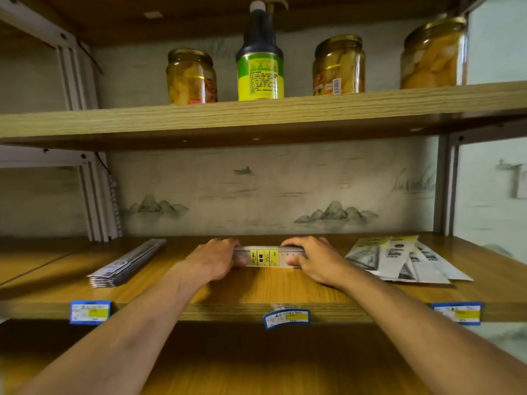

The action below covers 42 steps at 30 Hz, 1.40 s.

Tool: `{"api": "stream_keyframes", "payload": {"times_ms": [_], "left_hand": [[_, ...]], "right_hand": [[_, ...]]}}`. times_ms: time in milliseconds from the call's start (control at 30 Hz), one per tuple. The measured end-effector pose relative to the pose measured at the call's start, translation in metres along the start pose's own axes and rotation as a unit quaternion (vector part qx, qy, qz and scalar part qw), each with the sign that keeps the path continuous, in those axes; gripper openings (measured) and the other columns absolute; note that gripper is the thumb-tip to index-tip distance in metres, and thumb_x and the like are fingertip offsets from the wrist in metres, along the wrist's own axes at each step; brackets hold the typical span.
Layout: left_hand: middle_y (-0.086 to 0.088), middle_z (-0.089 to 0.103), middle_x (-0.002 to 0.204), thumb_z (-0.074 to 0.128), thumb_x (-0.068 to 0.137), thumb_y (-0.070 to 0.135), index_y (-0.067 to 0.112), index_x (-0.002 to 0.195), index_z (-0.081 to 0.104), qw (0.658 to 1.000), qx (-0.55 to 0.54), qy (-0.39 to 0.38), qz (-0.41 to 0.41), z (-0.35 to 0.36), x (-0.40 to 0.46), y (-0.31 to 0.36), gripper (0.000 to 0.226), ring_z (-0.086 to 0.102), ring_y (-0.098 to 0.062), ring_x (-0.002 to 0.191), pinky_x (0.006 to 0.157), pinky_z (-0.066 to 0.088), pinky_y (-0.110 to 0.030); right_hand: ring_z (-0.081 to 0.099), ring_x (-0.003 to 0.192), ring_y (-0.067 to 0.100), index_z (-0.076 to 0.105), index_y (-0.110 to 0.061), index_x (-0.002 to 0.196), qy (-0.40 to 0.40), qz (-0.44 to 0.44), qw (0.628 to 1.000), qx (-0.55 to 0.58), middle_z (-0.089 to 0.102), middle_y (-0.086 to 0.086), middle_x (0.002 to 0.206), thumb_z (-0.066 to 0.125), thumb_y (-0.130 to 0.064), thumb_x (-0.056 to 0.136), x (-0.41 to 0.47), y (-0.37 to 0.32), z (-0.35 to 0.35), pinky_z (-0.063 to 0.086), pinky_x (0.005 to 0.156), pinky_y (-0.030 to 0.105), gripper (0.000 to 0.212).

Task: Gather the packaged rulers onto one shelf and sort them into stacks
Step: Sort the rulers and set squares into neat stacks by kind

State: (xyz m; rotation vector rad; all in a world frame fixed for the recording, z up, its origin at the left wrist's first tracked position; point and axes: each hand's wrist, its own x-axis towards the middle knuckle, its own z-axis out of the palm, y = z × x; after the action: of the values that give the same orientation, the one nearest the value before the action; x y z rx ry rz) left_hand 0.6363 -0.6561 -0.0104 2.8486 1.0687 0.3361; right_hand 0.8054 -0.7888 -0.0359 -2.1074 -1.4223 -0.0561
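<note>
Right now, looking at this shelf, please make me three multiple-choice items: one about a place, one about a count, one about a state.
1. Where does the neat stack of rulers lie?
A. left of the hands
B. on the upper shelf
C. right of the hands

2. How many glass jars stand on the upper shelf?
A. one
B. three
C. five

3. How is the yellow-labelled ruler pack held?
A. by the left hand alone
B. by nobody
C. by both hands, one at each end

Answers:
1 A, it lies at the shelf's left side.
2 B, three jars flank the dark bottle.
3 C, the left hand and right hand grip its ends.
</note>
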Motion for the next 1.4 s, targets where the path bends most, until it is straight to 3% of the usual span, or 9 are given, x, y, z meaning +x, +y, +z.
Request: {"api": "stream_keyframes", "payload": {"times_ms": [200, 400, 567, 633, 733, 867, 1033, 1267, 1400], "left_hand": [[-0.003, 0.058, 0.127, 0.055, 0.095, 0.041, 0.025, 0.131, 0.052, 1.0, 0.001, 0.016, 0.003, -0.002, -0.007, 0.0, 0.039, 0.056, -0.021, 0.116, 0.098, 0.044, -0.038], [-0.005, 0.057, 0.126, 0.055, 0.095, 0.041, 0.025, 0.133, 0.048, 0.999, 0.008, 0.032, 0.004, 0.001, -0.01, 0.001, 0.042, 0.057, -0.022, 0.114, 0.093, 0.047, -0.037], [-0.005, 0.052, 0.133, 0.058, 0.093, 0.04, 0.03, 0.138, 0.042, 0.997, 0.011, 0.067, 0.027, 0.004, -0.016, -0.005, 0.048, 0.059, -0.022, 0.114, 0.093, 0.049, -0.038], [-0.006, 0.029, 0.15, 0.068, 0.087, 0.034, 0.038, 0.144, 0.028, 0.985, -0.095, 0.13, 0.059, 0.001, -0.021, -0.009, 0.07, 0.053, -0.024, 0.122, 0.1, 0.047, -0.043], [-0.002, 0.009, 0.157, 0.077, 0.08, 0.03, 0.033, 0.152, 0.004, 0.905, -0.342, 0.25, 0.046, -0.01, -0.028, -0.004, 0.103, 0.036, -0.024, 0.136, 0.111, 0.033, -0.049], [0.011, 0.058, 0.131, 0.072, 0.08, 0.046, 0.022, 0.147, 0.032, 0.844, -0.515, 0.145, 0.017, -0.015, -0.03, 0.013, 0.082, 0.051, -0.007, 0.126, 0.101, 0.044, -0.03], [0.019, 0.069, 0.099, 0.067, 0.088, 0.026, 0.021, 0.122, 0.063, 0.837, -0.512, 0.171, 0.086, -0.022, -0.025, 0.035, 0.034, 0.064, 0.011, 0.087, 0.067, 0.051, -0.007], [0.01, 0.07, 0.113, 0.063, 0.089, 0.033, 0.02, 0.125, 0.064, 0.877, -0.437, 0.147, 0.137, -0.027, -0.023, 0.038, 0.038, 0.066, -0.002, 0.103, 0.092, 0.054, -0.026], [0.011, 0.067, 0.12, 0.063, 0.091, 0.025, 0.021, 0.13, 0.06, 0.885, -0.422, 0.134, 0.146, -0.025, -0.022, 0.036, 0.039, 0.061, -0.001, 0.109, 0.084, 0.051, -0.015]], "right_hand": [[0.053, 0.115, 0.015, 0.052, -0.037, 0.132, -0.017, -0.025, 0.999, -0.03, 0.056, 0.0, 0.131, 0.056, -0.025, 0.095, -0.002, -0.001, -0.002, 0.041, 0.09, 0.027, 0.039], [0.055, 0.111, 0.018, 0.047, -0.037, 0.137, -0.04, -0.058, 0.977, -0.201, 0.06, -0.004, 0.126, 0.06, -0.057, 0.085, -0.001, -0.028, -0.018, 0.046, 0.096, 0.038, 0.057], [0.061, 0.097, 0.015, 0.056, -0.033, 0.126, -0.028, -0.07, 0.981, -0.18, 0.066, -0.003, 0.107, 0.061, -0.042, 0.09, 0.0, -0.037, 0.0, 0.052, 0.085, 0.04, 0.037], [0.061, 0.097, 0.013, 0.055, -0.035, 0.128, 0.008, -0.033, 0.991, -0.13, 0.066, -0.004, 0.11, 0.061, -0.039, 0.091, 0.0, -0.031, 0.0, 0.053, 0.083, 0.036, 0.039], [0.06, 0.105, 0.011, 0.053, -0.03, 0.133, 0.07, 0.007, 0.997, 0.035, 0.064, -0.006, 0.122, 0.061, -0.033, 0.092, 0.001, -0.028, -0.008, 0.051, 0.08, 0.026, 0.042], [0.061, 0.109, 0.01, 0.059, -0.026, 0.124, 0.097, -0.027, 0.962, 0.252, 0.067, -0.009, 0.116, 0.064, -0.028, 0.091, -0.008, -0.041, -0.004, 0.049, 0.084, 0.024, 0.034], [0.061, 0.103, 0.008, 0.058, -0.034, 0.113, 0.085, 0.001, 0.907, 0.411, 0.067, -0.012, 0.108, 0.062, -0.026, 0.092, -0.013, -0.056, 0.011, 0.049, 0.088, 0.032, 0.023], [0.059, 0.11, 0.008, 0.054, -0.036, 0.121, 0.066, 0.008, 0.917, 0.394, 0.065, -0.012, 0.115, 0.065, -0.034, 0.088, -0.016, -0.049, 0.005, 0.05, 0.085, 0.027, 0.034], [0.061, 0.106, 0.007, 0.053, -0.033, 0.128, 0.079, 0.012, 0.929, 0.362, 0.065, -0.01, 0.116, 0.066, -0.039, 0.087, -0.019, -0.049, 0.004, 0.05, 0.075, 0.02, 0.043]]}}
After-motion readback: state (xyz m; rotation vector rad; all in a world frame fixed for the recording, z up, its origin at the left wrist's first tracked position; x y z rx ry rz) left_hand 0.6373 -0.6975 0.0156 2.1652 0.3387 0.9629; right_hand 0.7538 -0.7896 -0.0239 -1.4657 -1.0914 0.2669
